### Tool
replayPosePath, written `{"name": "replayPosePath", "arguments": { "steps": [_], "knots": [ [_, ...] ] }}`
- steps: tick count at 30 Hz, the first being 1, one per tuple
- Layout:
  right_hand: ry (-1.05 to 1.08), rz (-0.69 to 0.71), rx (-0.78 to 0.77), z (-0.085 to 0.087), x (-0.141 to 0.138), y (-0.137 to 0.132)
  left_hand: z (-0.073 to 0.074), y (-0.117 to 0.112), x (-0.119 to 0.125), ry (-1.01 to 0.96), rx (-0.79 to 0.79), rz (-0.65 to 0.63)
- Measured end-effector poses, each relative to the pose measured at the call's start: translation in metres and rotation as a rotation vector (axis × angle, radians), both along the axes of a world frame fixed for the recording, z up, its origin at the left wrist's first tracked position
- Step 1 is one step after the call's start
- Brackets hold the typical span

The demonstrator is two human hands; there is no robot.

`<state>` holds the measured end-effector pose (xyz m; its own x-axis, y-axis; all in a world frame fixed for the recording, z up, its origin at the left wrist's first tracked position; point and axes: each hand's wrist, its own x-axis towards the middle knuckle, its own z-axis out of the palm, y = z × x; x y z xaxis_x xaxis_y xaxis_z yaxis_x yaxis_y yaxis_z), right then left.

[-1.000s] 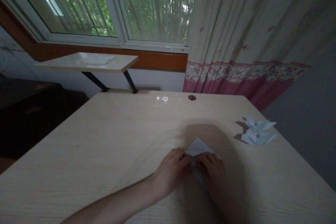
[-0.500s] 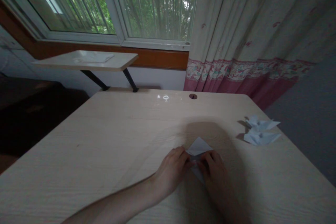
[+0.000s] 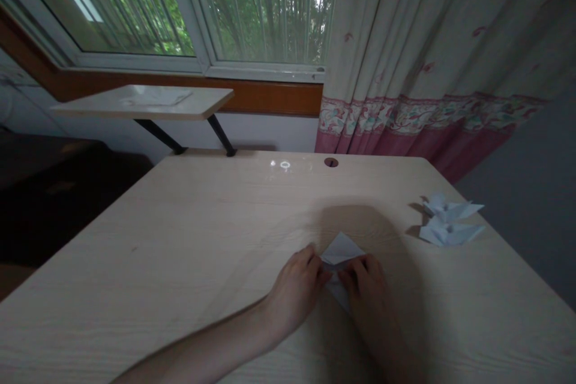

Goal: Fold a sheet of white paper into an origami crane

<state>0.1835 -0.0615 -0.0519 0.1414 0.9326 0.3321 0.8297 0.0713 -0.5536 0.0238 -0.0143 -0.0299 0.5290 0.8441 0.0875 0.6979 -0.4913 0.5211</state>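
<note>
While hands (image 3: 299, 288) still pinch, paper (image 3: 341, 247) unmoved

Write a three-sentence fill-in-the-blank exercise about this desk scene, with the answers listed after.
1. The left hand and the right hand press on a folded white sheet made of ____.
2. The folded paper figures lie near the ____ edge of the wooden desk.
3. Behind the desk, a ____ with a pink patterned hem hangs right of the window.
Missing words: paper; right; curtain.
</note>
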Motion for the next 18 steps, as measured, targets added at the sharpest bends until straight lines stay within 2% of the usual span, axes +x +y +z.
{"name": "replayPosePath", "arguments": {
  "steps": [5, 9, 14, 18],
  "knots": [
    [-0.052, -0.023, -0.063, 0.003, -0.002, 0.001, 0.002, 0.001, 0.003, 0.077, 0.011, 0.005],
    [-0.079, -0.030, -0.060, 0.003, -0.003, 0.002, -0.003, 0.003, 0.004, 0.120, 0.050, 0.002],
    [-0.124, -0.027, -0.039, 0.000, -0.003, 0.002, -0.014, 0.003, 0.004, 0.111, 0.191, -0.007],
    [-0.175, -0.034, -0.003, 0.000, -0.004, 0.003, -0.016, 0.003, 0.006, 0.132, 0.267, -0.009]
  ]
}}
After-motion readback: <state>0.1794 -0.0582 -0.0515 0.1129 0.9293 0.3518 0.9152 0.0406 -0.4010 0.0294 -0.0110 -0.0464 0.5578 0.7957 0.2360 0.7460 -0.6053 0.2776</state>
